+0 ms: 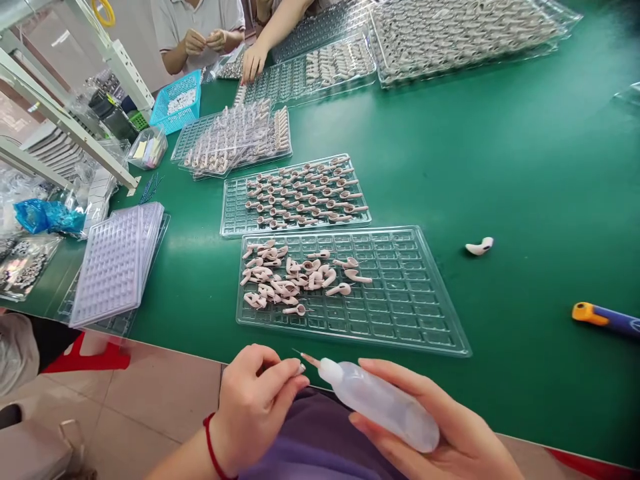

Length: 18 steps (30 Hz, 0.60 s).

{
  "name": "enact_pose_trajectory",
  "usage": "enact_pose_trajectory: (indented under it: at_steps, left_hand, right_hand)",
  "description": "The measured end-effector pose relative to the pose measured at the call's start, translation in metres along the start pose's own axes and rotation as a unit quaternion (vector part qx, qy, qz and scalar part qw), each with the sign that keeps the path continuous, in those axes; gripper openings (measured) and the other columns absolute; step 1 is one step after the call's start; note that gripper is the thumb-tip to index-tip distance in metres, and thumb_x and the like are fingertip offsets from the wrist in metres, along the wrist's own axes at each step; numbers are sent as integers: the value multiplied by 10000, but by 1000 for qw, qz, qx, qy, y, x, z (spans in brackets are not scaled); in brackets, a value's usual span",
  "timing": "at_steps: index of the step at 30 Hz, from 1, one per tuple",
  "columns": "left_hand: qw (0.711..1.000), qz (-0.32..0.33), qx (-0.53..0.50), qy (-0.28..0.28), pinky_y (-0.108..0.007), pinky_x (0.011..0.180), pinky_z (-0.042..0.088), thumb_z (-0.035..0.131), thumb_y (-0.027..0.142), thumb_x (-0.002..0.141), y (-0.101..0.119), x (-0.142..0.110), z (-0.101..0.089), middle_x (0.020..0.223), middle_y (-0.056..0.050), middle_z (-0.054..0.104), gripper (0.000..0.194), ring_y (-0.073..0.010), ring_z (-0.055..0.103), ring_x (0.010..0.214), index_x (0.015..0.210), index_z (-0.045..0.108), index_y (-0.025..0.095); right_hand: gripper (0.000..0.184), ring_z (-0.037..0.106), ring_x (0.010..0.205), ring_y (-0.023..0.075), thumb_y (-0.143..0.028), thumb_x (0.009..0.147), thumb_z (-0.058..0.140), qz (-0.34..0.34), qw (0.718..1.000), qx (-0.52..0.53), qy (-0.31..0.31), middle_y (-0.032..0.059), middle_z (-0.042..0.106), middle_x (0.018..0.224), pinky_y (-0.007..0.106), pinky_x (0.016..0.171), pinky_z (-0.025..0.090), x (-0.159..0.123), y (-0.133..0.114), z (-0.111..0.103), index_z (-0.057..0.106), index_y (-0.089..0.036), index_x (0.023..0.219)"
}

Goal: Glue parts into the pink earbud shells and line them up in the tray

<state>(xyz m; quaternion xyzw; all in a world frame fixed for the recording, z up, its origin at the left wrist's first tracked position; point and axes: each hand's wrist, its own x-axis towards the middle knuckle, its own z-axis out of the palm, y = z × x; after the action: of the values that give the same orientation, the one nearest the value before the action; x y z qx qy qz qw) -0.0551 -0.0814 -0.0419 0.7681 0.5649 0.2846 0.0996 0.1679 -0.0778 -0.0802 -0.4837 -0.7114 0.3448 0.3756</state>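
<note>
My right hand (425, 420) is wrapped round a translucent squeeze bottle (385, 403), whose thin needle tip points left toward my other hand. Between thumb and forefinger, my left hand (260, 397) pinches a small pale piece (301, 367); most of it is hidden by the fingers, so its kind is unclear. The needle tip is close to that piece; I cannot tell whether they touch. Just beyond my hands lies a clear plastic tray (400, 320) with a loose heap of pale earbud shells (285, 283) on its left half.
Behind it, another clear tray (233, 207) holds rows of earbud shells. One white earbud shell (480, 247) and a blue-and-orange tool handle (605, 319) lie at right. Stacked white trays (110, 267) stand left. Across the green table (450, 153), co-workers' hands (255, 61) are among filled trays and a blue basket (175, 120).
</note>
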Motion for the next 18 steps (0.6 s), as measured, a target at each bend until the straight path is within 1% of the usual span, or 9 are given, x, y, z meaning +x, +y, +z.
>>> enact_pose_trajectory:
  at_steps: [2, 4, 7, 9, 13, 18]
  left_hand:
    - [1000, -1, 27, 7, -246, 608, 517, 621, 189, 915, -1, -2, 2, 772, -35, 631, 103, -140, 599, 658, 970, 707, 182]
    - [999, -2, 47, 13, -250, 598, 504, 623, 182, 912, -3, -2, 3, 754, -33, 629, 92, -142, 588, 646, 958, 702, 170]
    - [999, -3, 52, 13, -257, 591, 492, 614, 184, 918, -4, -3, 4, 747, -36, 631, 88, -146, 579, 638, 933, 697, 160]
    - [999, -4, 49, 12, -258, 597, 490, 619, 180, 916, -4, -3, 4, 752, -37, 633, 78, -146, 577, 641, 923, 694, 160]
    - [999, -10, 39, 10, -256, 613, 494, 640, 171, 902, -5, -4, 4, 761, -35, 629, 65, -144, 578, 654, 937, 695, 164]
    - [999, -10, 38, 12, -251, 604, 495, 626, 176, 912, -6, -4, 4, 751, -30, 624, 79, -141, 579, 650, 940, 700, 170]
  right_hand:
    - [378, 714, 651, 163, -297, 862, 651, -25, 999, -2, 27, 44, 744, 934, 210, 553, 577, 1, -1, 1, 541, -265, 1221]
    - [403, 696, 643, 163, -212, 857, 633, -61, 997, 21, 41, 32, 733, 890, 233, 556, 571, 1, -1, 3, 539, -287, 1241]
    - [533, 675, 670, 148, -69, 835, 602, -113, 992, 61, 14, 17, 707, 850, 236, 588, 563, 2, -1, 4, 517, -306, 1306]
    - [580, 655, 664, 143, -46, 830, 604, -129, 990, 60, 2, 21, 689, 823, 237, 585, 554, 1, -1, 3, 503, -291, 1346]
    - [596, 588, 566, 136, -71, 838, 603, -133, 989, 58, 4, -2, 626, 716, 239, 500, 510, -1, 1, 1, 484, -291, 1379]
    - [577, 585, 567, 141, -77, 844, 603, -114, 992, 48, -9, -8, 592, 700, 248, 504, 507, -2, 0, 0, 490, -296, 1366]
